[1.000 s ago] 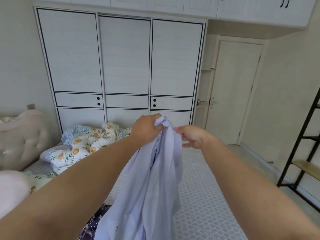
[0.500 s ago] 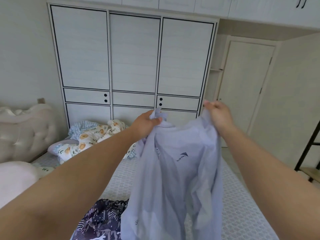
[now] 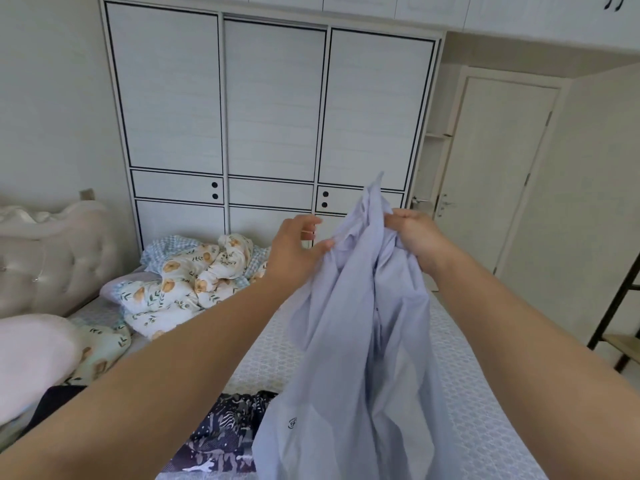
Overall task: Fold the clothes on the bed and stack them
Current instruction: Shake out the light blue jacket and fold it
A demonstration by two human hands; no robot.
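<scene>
Shirt (image 3: 360,341), thin pale-blue cloth, hung bunched and creased above the bed (image 3: 485,410) as I watched. My right hand (image 3: 412,237) gripped its top, fingers curled in. My left hand (image 3: 294,247) pinched an edge between thumb and fingers, both arms outstretched.

Head cam – looks forward-down over bed (image 3: 460,393), close on hands – single view.
</scene>
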